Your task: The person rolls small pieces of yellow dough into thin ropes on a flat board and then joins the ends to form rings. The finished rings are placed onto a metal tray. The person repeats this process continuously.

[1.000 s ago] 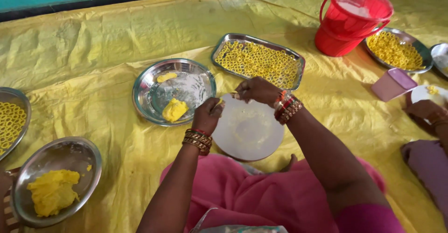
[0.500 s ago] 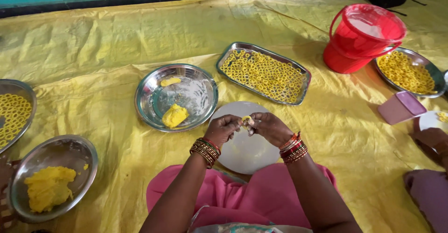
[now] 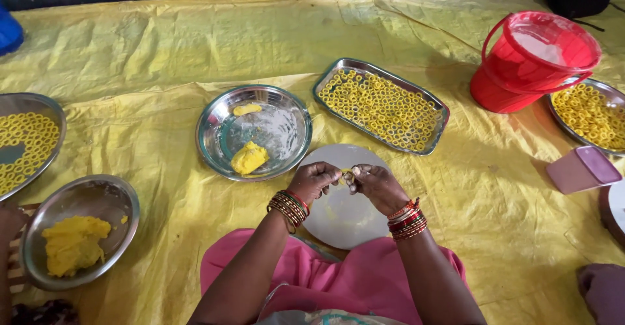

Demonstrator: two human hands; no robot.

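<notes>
Hands: while both pinch the dough bit (image 3: pixel 346 176), left hand (image 3: pixel 314 180) and right hand (image 3: pixel 377 187) meet fingertip to fingertip.
Tip: we'd pinch lightly, so the ring doesn't squash.
Spot: we're over the white disc (image 3: pixel 338 217).

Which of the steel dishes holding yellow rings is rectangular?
The rectangular tray just beyond the hands, beside the red bucket. The other ring dishes, at far left and far right, are round.

Small yellow dough piece (image 3: pixel 346 175) mostly hidden between the hands' fingertips (image 3: pixel 338 176), shape unclear.
</notes>
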